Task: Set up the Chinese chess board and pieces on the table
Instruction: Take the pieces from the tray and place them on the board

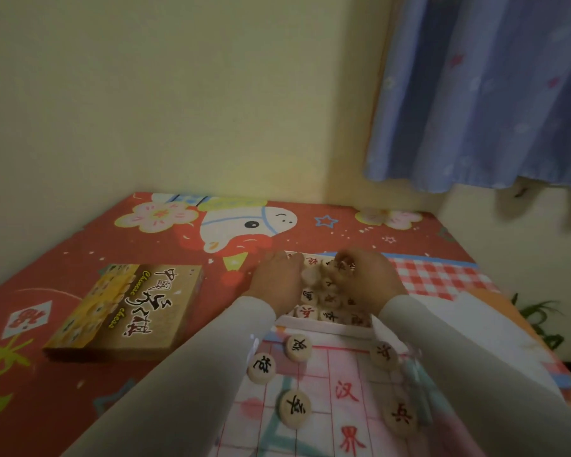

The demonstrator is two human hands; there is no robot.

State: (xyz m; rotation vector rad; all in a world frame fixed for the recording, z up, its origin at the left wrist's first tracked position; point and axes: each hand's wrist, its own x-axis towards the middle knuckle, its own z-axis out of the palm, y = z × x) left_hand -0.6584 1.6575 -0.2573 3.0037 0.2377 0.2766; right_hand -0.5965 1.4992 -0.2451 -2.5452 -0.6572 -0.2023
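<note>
A white tray (323, 327) of round wooden chess pieces sits past the far edge of the pink gridded board sheet (330, 420). My left hand (277, 282) is over the tray's left side with a pale piece (309, 276) at its fingertips. Over the tray's right side, my right hand (366, 278) has its fingers closed on a piece (342, 265). Several pieces with black characters lie loose on the board sheet, among them one near its left edge (261, 367) and one lower down (295, 409).
The yellow-brown box lid (126, 311) printed "Chinese chess" lies to the left on the red cartoon tablecloth (80, 245). A cream wall stands behind the table, a blue curtain (491, 94) hangs at upper right, and a plant (538, 318) sits beyond the right edge.
</note>
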